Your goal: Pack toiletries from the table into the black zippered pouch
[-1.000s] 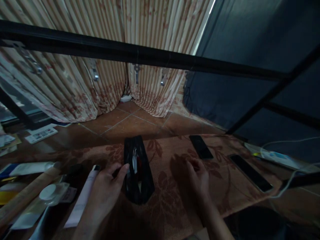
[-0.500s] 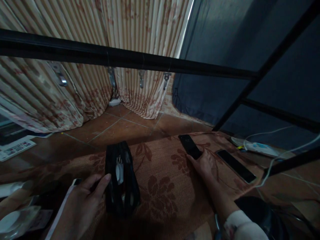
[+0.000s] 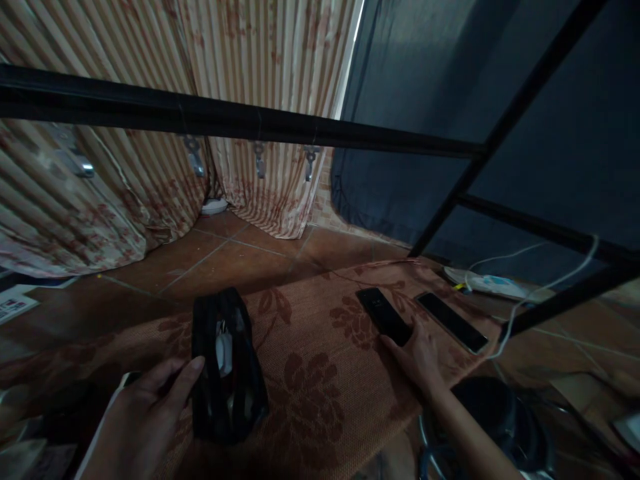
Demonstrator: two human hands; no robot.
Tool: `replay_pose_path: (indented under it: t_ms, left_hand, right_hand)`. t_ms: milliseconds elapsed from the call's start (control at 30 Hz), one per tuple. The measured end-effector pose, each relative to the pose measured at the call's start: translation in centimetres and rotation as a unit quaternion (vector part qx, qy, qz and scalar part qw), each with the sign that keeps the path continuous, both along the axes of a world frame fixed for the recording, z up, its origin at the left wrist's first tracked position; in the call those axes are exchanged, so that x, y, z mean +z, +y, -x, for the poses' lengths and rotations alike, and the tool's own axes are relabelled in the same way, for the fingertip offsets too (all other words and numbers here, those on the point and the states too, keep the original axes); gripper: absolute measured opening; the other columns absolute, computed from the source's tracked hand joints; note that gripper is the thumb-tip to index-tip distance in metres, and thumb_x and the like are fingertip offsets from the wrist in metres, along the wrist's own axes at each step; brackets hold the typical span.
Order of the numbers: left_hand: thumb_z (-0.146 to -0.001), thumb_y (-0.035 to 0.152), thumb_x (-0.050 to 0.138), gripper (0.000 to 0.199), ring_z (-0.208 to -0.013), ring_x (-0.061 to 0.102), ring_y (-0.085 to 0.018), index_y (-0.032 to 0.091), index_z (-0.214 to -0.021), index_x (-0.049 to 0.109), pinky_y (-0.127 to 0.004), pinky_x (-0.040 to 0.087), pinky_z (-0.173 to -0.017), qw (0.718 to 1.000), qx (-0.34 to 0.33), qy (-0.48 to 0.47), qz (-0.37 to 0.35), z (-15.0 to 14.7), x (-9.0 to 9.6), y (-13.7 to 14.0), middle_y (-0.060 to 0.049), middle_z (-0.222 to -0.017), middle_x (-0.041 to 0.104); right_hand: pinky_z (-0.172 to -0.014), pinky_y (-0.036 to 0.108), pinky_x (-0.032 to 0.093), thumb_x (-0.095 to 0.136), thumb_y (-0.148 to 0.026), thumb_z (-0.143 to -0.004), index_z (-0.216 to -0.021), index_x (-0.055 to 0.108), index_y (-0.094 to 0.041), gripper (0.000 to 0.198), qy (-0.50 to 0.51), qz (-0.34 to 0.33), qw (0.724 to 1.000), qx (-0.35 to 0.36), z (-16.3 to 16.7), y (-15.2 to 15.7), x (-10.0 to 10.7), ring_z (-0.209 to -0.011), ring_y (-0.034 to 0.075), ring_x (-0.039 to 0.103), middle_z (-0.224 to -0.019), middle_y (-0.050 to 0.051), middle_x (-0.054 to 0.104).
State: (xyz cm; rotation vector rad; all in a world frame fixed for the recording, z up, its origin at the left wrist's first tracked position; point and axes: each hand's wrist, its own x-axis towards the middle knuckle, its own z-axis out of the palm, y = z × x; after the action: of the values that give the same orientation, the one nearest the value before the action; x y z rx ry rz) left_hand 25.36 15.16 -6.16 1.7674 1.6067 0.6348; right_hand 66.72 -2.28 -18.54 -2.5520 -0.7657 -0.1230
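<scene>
In the head view, my left hand (image 3: 150, 407) is closed at the left side of a black zip pouch (image 3: 247, 387), thumb and fingers pinching its edge. The pouch lies with its top gaping, and a white plug-like item (image 3: 225, 352) shows inside. My right hand (image 3: 419, 353) grips the near end of a dark smartphone (image 3: 381, 312), which rests on or just over the patterned cloth (image 3: 305, 327). To the right of that hand lies a second phone (image 3: 453, 321), screen up and untouched.
A black metal rail (image 3: 280, 123) with hooks crosses in front of striped curtains (image 3: 270, 60). A white cable (image 3: 515, 320) runs down at the right, near a dark stool-like round object (image 3: 483, 407). Blurred items and papers (image 3: 17, 303) are at the left.
My right hand has drawn the smartphone toward me and a little right, closer to the second phone. My left hand stays on the pouch. The view has turned slightly right.
</scene>
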Motion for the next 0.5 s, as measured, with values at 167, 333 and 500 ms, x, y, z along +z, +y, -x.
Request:
replay_pose_path:
  t_ms: [167,333,500]
  left_hand:
    - [-0.077,0.054,0.059,0.028,-0.081,0.070,-0.024,0.029,-0.073,0.070,-0.028,0.048,-0.076,0.995,-0.026,0.009,0.091,0.7,0.0,0.5,0.007,-0.075,0.075]
    - [-0.076,0.057,0.057,0.030,-0.084,0.069,-0.024,0.029,-0.073,0.068,-0.029,0.047,-0.077,0.993,-0.037,0.027,0.110,0.7,-0.2,0.7,0.007,-0.075,0.074]
    - [-0.070,0.059,0.055,0.032,-0.074,0.067,-0.024,0.029,-0.068,0.066,-0.030,0.047,-0.073,0.996,0.001,0.024,0.086,-0.1,0.5,0.2,0.006,-0.068,0.072]
  right_hand:
    - [-0.103,0.054,0.034,0.060,-0.071,-0.069,-0.145,0.039,-0.012,0.098,0.023,0.097,0.995,0.001,-0.7,1.4,1.5,-0.135,0.044,0.039,-0.141,0.024,0.047]
    - [-0.105,0.054,0.032,0.061,-0.074,-0.067,-0.142,0.044,-0.010,0.100,0.042,0.140,0.989,-0.008,-1.2,3.6,2.8,-0.135,0.044,0.038,-0.140,0.025,0.047]
    - [-0.103,0.054,0.033,0.064,-0.073,-0.065,-0.142,0.045,-0.012,0.100,0.049,0.146,0.988,-0.008,-1.6,4.0,2.9,-0.134,0.044,0.040,-0.140,0.024,0.046]
